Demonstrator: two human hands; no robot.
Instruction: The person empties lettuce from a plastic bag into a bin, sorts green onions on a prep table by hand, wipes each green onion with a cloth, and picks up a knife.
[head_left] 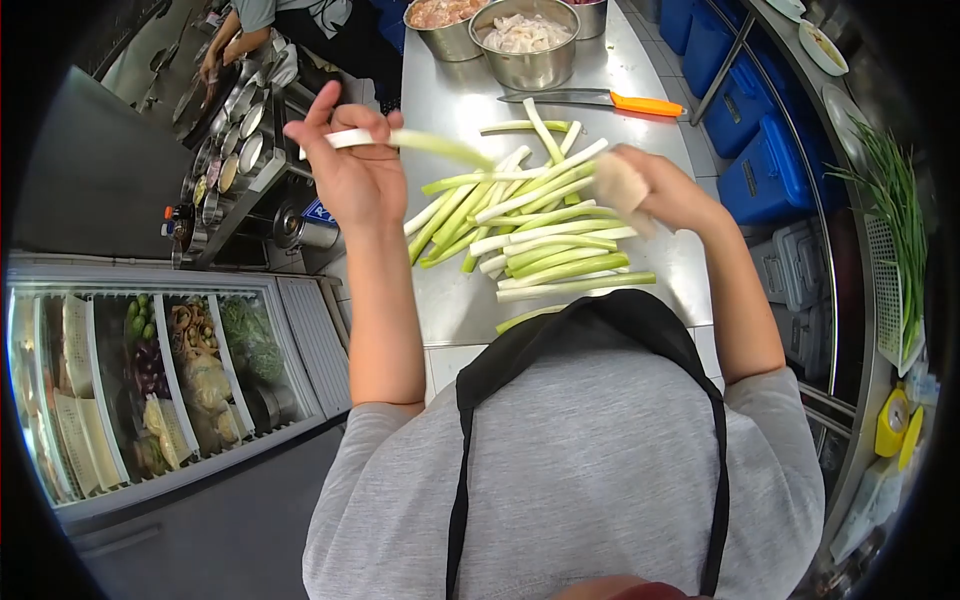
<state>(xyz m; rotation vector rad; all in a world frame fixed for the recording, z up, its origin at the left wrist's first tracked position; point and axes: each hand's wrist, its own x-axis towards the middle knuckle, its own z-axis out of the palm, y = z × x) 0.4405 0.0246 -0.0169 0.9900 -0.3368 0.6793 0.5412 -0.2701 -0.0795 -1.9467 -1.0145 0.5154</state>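
Raised over the steel table [450, 310], my left hand [358, 170] pinches one green-and-white stalk [430, 143], which points right and is blurred at its green end. Many similar stalks [550, 225] lie in a loose pile on the table, mostly slanting or crosswise. My right hand [665, 188] is at the right edge of the pile, its fingers closed round a pale beige item [621, 184] that is blurred by motion. Behind the pile lies a knife with an orange handle [645, 104], its blade pointing left.
Metal bowls with pale food [523, 68] and pinkish food [440, 40] stand at the table's far end. Another person [290, 20] works by a stove at the upper left. A glass-fronted fridge [180, 380] is left; blue bins [765, 175] and green stalks [900, 220] are right.
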